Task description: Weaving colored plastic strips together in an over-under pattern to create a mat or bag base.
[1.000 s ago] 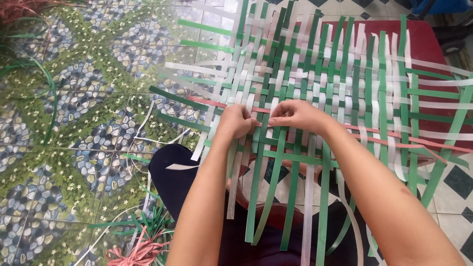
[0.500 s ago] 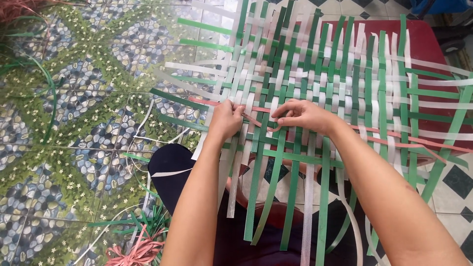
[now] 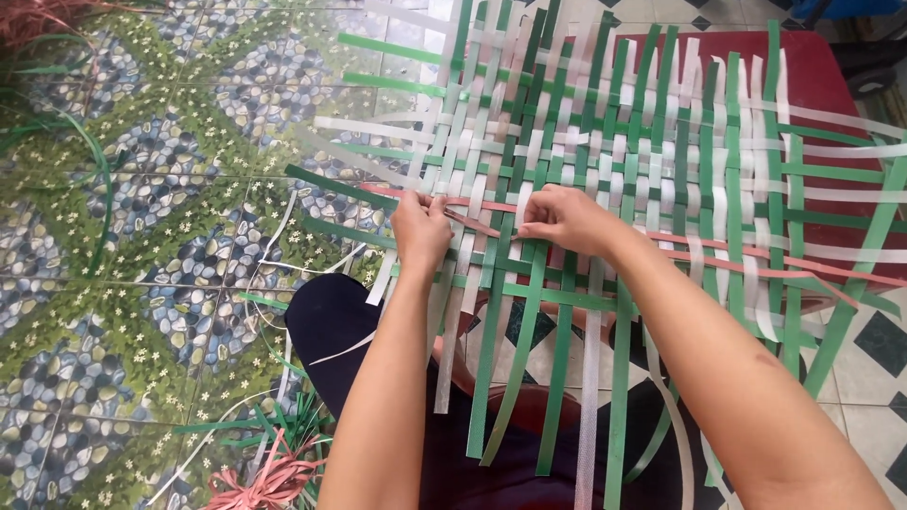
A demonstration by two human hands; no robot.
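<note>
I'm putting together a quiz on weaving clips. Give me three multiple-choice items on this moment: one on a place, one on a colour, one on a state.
1. Where do the scrap strips lie?
A. on the tiled floor, lower left
B. on the red surface
C. on the woven mat

2. What colour is the strip both hands work on?
A. blue
B. pinkish red
C. yellow

3. How are the near ends of the mat's lengthwise strips?
A. knotted
B. trimmed flush
C. loose, unwoven

Answers:
1 A: they are heaped on the floor beside the knee.
2 B: the left hand and right hand pinch the pink strip.
3 C: the ends hang free below the weave.
</note>
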